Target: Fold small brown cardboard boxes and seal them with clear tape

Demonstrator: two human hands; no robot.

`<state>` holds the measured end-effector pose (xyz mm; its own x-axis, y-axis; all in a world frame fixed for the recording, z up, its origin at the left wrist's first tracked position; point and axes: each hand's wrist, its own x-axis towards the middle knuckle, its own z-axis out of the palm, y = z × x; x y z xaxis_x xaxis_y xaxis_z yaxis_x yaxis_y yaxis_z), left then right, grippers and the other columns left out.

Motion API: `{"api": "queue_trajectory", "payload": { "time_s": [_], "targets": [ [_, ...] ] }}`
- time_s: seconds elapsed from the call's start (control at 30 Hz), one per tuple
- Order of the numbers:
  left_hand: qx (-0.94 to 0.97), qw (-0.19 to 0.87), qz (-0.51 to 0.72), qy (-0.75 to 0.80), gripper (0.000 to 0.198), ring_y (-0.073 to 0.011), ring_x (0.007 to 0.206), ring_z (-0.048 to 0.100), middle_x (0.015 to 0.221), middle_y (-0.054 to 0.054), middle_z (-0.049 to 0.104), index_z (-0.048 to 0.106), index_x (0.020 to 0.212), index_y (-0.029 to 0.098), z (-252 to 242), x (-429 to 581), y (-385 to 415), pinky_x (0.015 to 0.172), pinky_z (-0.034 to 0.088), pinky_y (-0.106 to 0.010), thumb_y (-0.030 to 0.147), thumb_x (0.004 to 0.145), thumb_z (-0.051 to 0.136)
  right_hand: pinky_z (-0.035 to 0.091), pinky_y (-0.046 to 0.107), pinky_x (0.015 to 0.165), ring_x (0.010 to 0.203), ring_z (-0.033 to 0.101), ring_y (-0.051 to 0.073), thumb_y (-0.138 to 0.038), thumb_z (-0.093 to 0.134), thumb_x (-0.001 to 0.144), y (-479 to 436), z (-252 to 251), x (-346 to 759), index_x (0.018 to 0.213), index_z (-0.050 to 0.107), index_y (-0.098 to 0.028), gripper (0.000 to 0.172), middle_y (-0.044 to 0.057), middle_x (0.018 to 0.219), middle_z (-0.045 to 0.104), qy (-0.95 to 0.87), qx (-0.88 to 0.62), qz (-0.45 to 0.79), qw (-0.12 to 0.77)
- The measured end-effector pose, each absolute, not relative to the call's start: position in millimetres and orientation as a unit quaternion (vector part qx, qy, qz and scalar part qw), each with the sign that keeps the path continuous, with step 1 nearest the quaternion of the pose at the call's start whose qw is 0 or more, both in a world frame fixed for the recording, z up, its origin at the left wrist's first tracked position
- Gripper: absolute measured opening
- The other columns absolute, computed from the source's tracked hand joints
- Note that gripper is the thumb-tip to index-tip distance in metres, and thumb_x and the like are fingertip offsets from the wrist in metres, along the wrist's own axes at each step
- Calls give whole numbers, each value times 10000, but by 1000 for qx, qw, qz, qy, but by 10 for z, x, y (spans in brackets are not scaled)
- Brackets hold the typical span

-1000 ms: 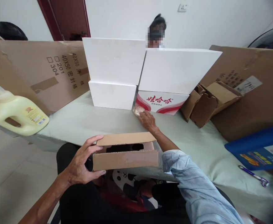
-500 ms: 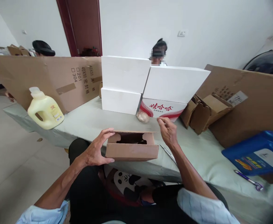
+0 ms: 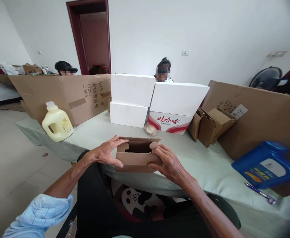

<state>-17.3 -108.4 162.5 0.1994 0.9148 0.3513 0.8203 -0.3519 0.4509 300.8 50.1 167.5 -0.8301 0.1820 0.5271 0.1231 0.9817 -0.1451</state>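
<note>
A small brown cardboard box (image 3: 132, 162) stands at the near edge of the covered table, its top open and its inside dark. My left hand (image 3: 106, 152) grips its left end, fingers over the far edge and thumb on the front wall. At the other end, my right hand (image 3: 168, 162) has its fingers at the right side flap and its thumb against the front. Whatever lies inside the box is too dark to make out. Beyond it sits a roundish bundle in clear wrap (image 3: 150, 129).
White boxes (image 3: 132, 89) and a red-and-white printed carton (image 3: 169, 123) are stacked behind. A yellow jug (image 3: 58, 124) stands left. Folded cardboard (image 3: 211, 125), a blue jug (image 3: 266, 165) and a purple-handled tool (image 3: 260, 193) are right. Two people (image 3: 65, 67) sit beyond the cardboard panels.
My right hand has come down and left from above the table onto the box's right end. The thin metal tool beside the box is now out of sight. My view has tilted up slightly.
</note>
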Motion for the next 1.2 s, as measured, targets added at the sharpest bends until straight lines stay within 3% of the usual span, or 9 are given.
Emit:
{"api": "queue_trajectory", "payload": {
  "time_s": [0.13, 0.23, 0.33, 0.5, 0.63, 0.83, 1.03, 1.2],
  "targets": [
    [808, 78, 191, 552, 1186, -400, 1297, 674, 1445, -120, 633, 553, 1582, 342, 1775, -168, -917, 1017, 614, -480, 559, 524, 1040, 529, 423, 868, 1036, 639, 295, -337, 828, 952, 475, 1756, 2999, 1088, 666, -228, 237, 101, 1100, 744, -977, -40, 48, 205],
    [818, 62, 151, 551, 1111, -413, 1280, 679, 1411, -112, 654, 657, 1470, 321, 1828, -152, -829, 980, 618, -449, 554, 459, 1053, 507, 418, 848, 977, 630, 284, -410, 867, 918, 493, 1801, 2982, 1056, 691, -212, 300, 91, 1005, 729, -987, -33, 21, 155],
    [817, 80, 134, 555, 1090, -412, 1267, 677, 1402, -115, 642, 664, 1440, 302, 1864, -159, -801, 977, 613, -439, 487, 444, 1067, 487, 436, 859, 949, 608, 287, -474, 884, 890, 528, 1782, 2990, 987, 695, -206, 342, 78, 932, 703, -988, -27, -9, 150],
    [812, 162, 147, 540, 1194, -387, 1334, 595, 1452, -124, 554, 533, 1519, 269, 1949, -246, -849, 1093, 547, -461, 479, 474, 1072, 502, 454, 908, 1039, 607, 313, -524, 840, 923, 558, 1701, 3096, 1160, 706, -186, 434, 111, 998, 706, -969, -7, -2, 248],
    [798, 192, 206, 533, 1072, -327, 1236, 591, 1401, -99, 536, 488, 1454, 274, 1928, -313, -895, 1005, 559, -443, 483, 557, 1038, 523, 442, 862, 1023, 601, 312, -506, 807, 954, 602, 1651, 3182, 1297, 669, -205, 477, 128, 1073, 723, -934, -25, 30, 356],
    [735, 205, 339, 550, 1030, -279, 1149, 599, 1301, -57, 540, 446, 1331, 294, 1642, -237, -914, 972, 547, -450, 397, 502, 1049, 536, 430, 856, 938, 607, 279, -574, 818, 924, 676, 1451, 3235, 1367, 643, -250, 576, 75, 1025, 669, -875, -95, 84, 467],
    [680, 193, 451, 545, 1026, -297, 1231, 598, 1322, -79, 547, 409, 1298, 297, 1368, -161, -872, 986, 536, -424, 332, 506, 1059, 553, 424, 954, 990, 643, 261, -633, 844, 871, 659, 1192, 3251, 1408, 625, -263, 688, 49, 1071, 658, -810, -191, 163, 530],
    [617, 122, 535, 563, 1049, -284, 1220, 611, 1311, -74, 569, 402, 1299, 294, 1150, -119, -749, 1026, 515, -440, 355, 485, 1061, 558, 432, 1000, 1058, 669, 264, -631, 873, 834, 600, 1096, 3201, 1377, 637, -258, 700, 62, 1151, 683, -745, -250, 199, 586]
  ]
}}
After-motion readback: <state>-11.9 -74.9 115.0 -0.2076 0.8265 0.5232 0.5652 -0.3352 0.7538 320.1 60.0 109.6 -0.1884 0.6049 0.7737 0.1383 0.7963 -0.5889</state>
